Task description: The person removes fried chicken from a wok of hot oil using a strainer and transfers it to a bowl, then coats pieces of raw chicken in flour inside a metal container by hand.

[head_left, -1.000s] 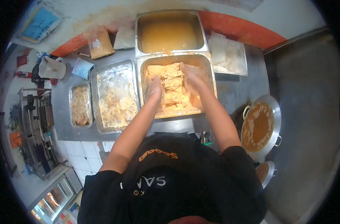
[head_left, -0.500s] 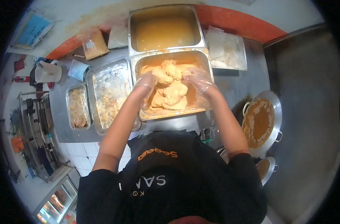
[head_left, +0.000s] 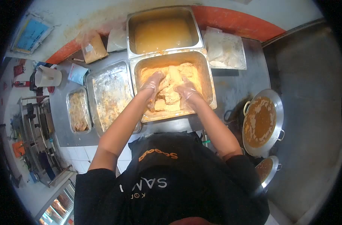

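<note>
A deep metal pan (head_left: pixel 211 88) holds orange-tinted flour and several flour-coated chicken pieces (head_left: pixel 172 96). Both my hands are inside it, in clear plastic gloves. At the left of the heap, my left hand (head_left: pixel 153 84) curls against the chicken, its fingertips partly sunk in the flour. My right hand (head_left: pixel 187 92) closes on the pieces from the right side, fingers pointing inward and partly hidden. Directly behind stands a second metal pan (head_left: pixel 196 32) of cloudy yellowish liquid (head_left: pixel 163 33).
On the left are a large clear tray (head_left: pixel 90 82) with floury residue and a smaller tray (head_left: pixel 89 112) holding food. Bags of powder (head_left: pixel 94 48) lean by the wall; a clear bag (head_left: pixel 227 50) lies right. Two pans of brown oil (head_left: pixel 260 123) stand at the right.
My hands have come down and closer together into the flour, the right one moving left. The chicken pieces, heaped up before, now lie lower and more spread in the pan.
</note>
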A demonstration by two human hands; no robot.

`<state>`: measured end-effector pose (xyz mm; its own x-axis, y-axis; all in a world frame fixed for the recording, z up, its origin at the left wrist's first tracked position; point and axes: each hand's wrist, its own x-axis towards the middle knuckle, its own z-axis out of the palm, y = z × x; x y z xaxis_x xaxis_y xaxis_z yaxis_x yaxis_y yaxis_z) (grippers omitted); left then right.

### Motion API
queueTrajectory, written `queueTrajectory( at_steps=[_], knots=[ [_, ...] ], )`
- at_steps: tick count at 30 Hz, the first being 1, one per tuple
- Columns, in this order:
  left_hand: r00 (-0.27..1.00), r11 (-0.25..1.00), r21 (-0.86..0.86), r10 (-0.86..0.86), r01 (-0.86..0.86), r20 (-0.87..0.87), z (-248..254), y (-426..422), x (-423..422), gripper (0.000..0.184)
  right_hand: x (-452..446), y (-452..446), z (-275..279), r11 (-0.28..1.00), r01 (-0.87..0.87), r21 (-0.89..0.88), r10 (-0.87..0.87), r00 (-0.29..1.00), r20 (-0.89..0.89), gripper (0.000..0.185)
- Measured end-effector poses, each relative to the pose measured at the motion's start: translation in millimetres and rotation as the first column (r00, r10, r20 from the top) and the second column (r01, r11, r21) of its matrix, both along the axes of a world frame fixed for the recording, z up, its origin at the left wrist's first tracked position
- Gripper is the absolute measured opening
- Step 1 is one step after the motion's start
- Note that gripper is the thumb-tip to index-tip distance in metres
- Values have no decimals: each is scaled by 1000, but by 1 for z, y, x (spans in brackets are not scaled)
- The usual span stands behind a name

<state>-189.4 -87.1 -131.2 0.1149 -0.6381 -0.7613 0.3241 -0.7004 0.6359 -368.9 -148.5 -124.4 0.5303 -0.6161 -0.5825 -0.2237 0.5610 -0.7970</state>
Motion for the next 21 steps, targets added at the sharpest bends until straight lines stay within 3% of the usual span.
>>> queueTrajectory(
  at_steps=[2,3,4,5,6,7,8,9,11,14,15,16,17,19,20,21],
  knots=[
    [956,927,-237,285,-292,-63,11,3,-4,57,0,-2,-5,996,68,-62,-64,997,50,75],
    [955,927,-229,289,-296,-65,3,9,2,57,1,-10,12,960,-8,-281,-16,997,-80,71],
    [986,966,-255,85,-46,145,7,16,12,59,2,-20,22,872,-108,-478,4,977,-214,68],
    [920,943,-297,-20,147,391,9,21,12,66,-3,-33,21,871,-108,-479,4,977,-213,68],
    [774,906,-281,-75,316,629,31,24,8,75,-10,-47,21,845,-220,-487,67,948,-312,67],
    [774,905,-282,-75,318,629,32,29,2,75,-12,-57,21,811,-331,-482,125,904,-410,66],
    [439,843,-10,-270,537,857,32,33,-1,68,-9,-62,19,811,-331,-483,124,904,-410,66],
    [381,829,120,-373,546,846,7,30,1,63,-4,-64,17,875,-247,-416,75,919,-388,54],
    [250,738,375,-582,560,773,-43,25,6,53,12,-69,12,961,-73,-267,-27,935,-354,37],
    [363,770,432,-614,469,701,-81,21,13,59,35,-61,24,950,-65,-305,-46,938,-344,35],
    [878,986,61,-167,156,448,-98,24,15,50,36,-60,36,947,-111,-302,7,946,-325,36],
    [974,995,-61,95,-84,206,-105,24,14,46,34,-61,44,943,-172,-284,84,951,-296,36],
    [939,933,-106,338,-344,-70,-111,24,14,42,28,-60,52,933,-242,-267,168,947,-273,37],
    [827,861,-41,474,-508,-302,-112,10,9,33,26,-68,16,900,-366,-239,303,917,-261,42],
    [829,863,-39,470,-504,-303,-92,13,4,33,24,-69,1,850,-488,-201,439,865,-244,48],
    [853,884,-21,444,-467,-275,-51,20,0,34,23,-66,2,852,-484,-197,436,866,-244,48]
  ],
)
